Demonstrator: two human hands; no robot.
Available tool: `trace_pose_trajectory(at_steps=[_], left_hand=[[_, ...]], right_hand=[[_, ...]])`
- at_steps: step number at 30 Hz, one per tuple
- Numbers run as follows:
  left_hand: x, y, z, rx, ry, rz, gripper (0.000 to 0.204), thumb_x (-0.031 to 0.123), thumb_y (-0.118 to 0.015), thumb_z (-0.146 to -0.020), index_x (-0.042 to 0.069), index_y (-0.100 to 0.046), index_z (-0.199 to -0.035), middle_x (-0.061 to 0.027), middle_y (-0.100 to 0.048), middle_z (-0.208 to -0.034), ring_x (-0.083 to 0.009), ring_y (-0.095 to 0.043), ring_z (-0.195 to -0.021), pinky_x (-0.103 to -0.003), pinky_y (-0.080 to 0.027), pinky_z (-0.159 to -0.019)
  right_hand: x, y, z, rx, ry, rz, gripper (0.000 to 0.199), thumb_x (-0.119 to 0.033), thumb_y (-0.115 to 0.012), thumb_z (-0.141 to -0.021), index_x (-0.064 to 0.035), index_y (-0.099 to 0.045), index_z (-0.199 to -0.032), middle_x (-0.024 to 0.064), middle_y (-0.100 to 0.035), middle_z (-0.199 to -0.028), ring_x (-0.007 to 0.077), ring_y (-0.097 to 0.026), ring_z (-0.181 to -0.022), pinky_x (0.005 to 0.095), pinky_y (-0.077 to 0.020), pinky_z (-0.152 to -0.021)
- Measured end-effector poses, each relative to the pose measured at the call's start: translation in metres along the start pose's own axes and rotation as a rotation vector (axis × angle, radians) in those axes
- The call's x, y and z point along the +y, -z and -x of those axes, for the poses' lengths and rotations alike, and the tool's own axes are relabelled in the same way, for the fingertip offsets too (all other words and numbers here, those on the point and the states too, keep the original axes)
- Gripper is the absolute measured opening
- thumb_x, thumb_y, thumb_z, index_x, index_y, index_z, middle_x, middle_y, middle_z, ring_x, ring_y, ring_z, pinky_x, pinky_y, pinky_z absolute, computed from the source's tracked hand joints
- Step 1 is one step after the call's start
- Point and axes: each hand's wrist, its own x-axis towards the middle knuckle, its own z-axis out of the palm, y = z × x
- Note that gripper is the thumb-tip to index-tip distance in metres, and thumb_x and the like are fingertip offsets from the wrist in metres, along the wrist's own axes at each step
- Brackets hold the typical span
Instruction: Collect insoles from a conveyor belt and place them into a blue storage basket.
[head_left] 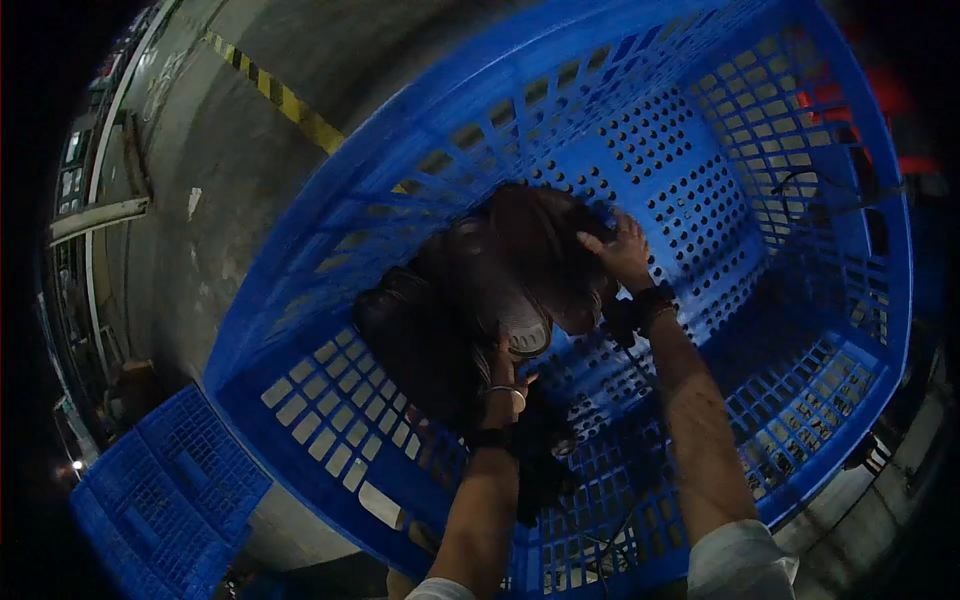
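Dim concrete floor (230,180) surrounds the blue basket (470,80); inside it, the right hand (625,255) spreads open by dark shoes (485,270), left hand's (507,380) grip unclear: best steady both sides!

My fingers (630,226) were bare. A dark band (488,438) circled my left wrist, with a slim, pale bangle (516,397) nearer the fingertips; a dark wristband (655,299) wrapped my right. Whitish sleeves (740,562) left both forearms (702,430) uncovered.

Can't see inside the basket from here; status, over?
Left grip at dark pile, apparently footwear; closure unclear. Right grip open, at pile's right edge. Blue basket walls all round.
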Motion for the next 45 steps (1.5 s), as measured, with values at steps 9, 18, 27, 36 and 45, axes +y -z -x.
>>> trace_pose_trajectory(at_steps=[9,18,27,36,45], left_hand=[[-0.029,-0.014,-0.041,-0.354,0.064,0.409,0.068,0.049,-0.059,-0.074,0.014,-0.034,-0.127,-0.0072,-0.038,-0.129,-0.0273,-0.039,-0.116,-0.050,-0.038,-0.091],[-0.035,0.019,-0.028,-0.017,-0.166,0.422,0.062,0.045,-0.061,-0.075,0.013,-0.039,-0.124,-0.0065,-0.042,-0.125,-0.0282,-0.041,-0.112,-0.044,-0.041,-0.087],[-0.024,0.045,-0.038,-0.349,-0.022,0.408,0.067,0.045,-0.064,-0.071,0.015,-0.037,-0.125,-0.0086,-0.042,-0.125,-0.0293,-0.040,-0.114,-0.053,-0.028,-0.095],[-0.037,0.034,0.111,-0.158,0.105,0.069,0.070,0.039,-0.057,-0.079,0.010,-0.022,-0.132,-0.0123,-0.029,-0.133,-0.0286,-0.024,-0.125,-0.055,-0.024,-0.098],[0.082,0.105,0.427,-0.176,-0.239,-0.459,0.047,0.030,-0.055,-0.084,0.004,-0.041,-0.121,-0.0070,-0.053,-0.107,-0.0182,-0.051,-0.098,-0.034,-0.042,-0.082]], right_hand=[[0.025,-0.037,-0.022,-0.178,-0.105,-0.590,0.074,-0.059,-0.048,-0.076,-0.0056,-0.037,-0.126,0.0204,-0.043,-0.122,0.0325,-0.041,-0.114,0.0376,-0.0334,-0.094],[-0.039,-0.025,0.038,-0.506,-0.166,-0.883,0.067,-0.050,-0.042,-0.085,-0.0026,-0.029,-0.130,0.0133,-0.040,-0.126,0.0218,-0.036,-0.117,0.0315,-0.0281,-0.097],[-0.062,-0.029,0.044,-0.450,-0.185,-1.121,0.080,-0.055,-0.047,-0.080,-0.0036,-0.019,-0.134,0.0162,-0.029,-0.133,0.0275,-0.032,-0.121,0.0350,-0.0264,-0.098],[-0.071,0.056,0.086,-0.071,0.022,-0.726,0.060,-0.043,-0.053,-0.081,0.0014,-0.043,-0.119,0.0209,-0.050,-0.115,0.0310,-0.047,-0.109,0.0348,-0.0372,-0.089],[-0.063,0.281,0.384,-0.645,0.131,-0.157,0.041,-0.037,-0.058,-0.078,-0.0055,-0.056,-0.104,0.0130,-0.060,-0.091,0.0242,-0.058,-0.084,0.0354,-0.0457,-0.070]])
